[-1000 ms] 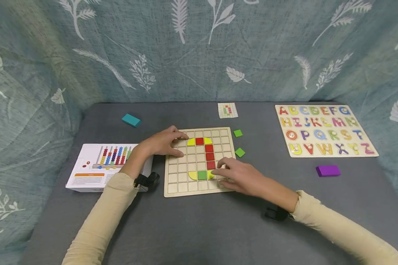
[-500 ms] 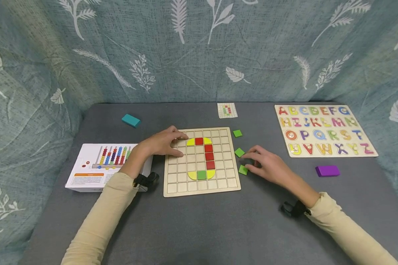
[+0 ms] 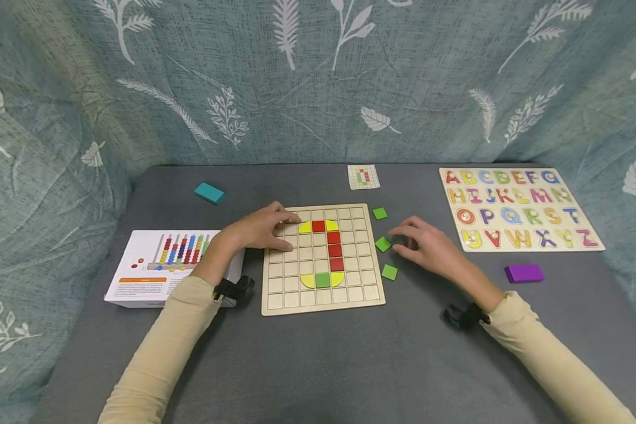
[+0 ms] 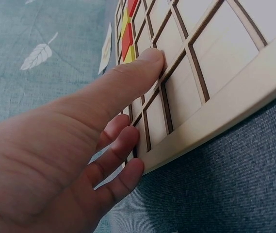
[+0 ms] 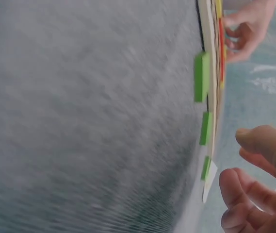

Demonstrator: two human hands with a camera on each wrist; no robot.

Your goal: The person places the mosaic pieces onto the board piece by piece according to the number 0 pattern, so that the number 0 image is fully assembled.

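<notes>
A square wooden grid board (image 3: 291, 299) lies mid-table. In its cells sit a red tile (image 3: 318, 226) between yellow quarter-circle pieces at the top, a column of three red tiles (image 3: 335, 250) below, and a green tile (image 3: 323, 280) between two yellow pieces (image 3: 307, 281) near the bottom. My left hand (image 3: 259, 228) rests on the board's left side, thumb (image 4: 150, 57) and fingertips touching the grid, as the left wrist view shows. Right of the board lie three loose green tiles (image 3: 389, 272). My right hand (image 3: 428, 250) hovers beside the middle green tile (image 3: 383, 244), fingers loosely bent around nothing.
Behind the board lies a small pattern card (image 3: 364, 177). An alphabet puzzle board (image 3: 519, 245) and a purple block (image 3: 524, 273) are at the right. To the left are a white box (image 3: 138, 259) with an abacus picture and a teal block (image 3: 209, 192).
My right hand has left the yellow piece at the board's bottom, moved right to the loose green tiles, then slid slightly up towards the middle one. My left hand stays put.
</notes>
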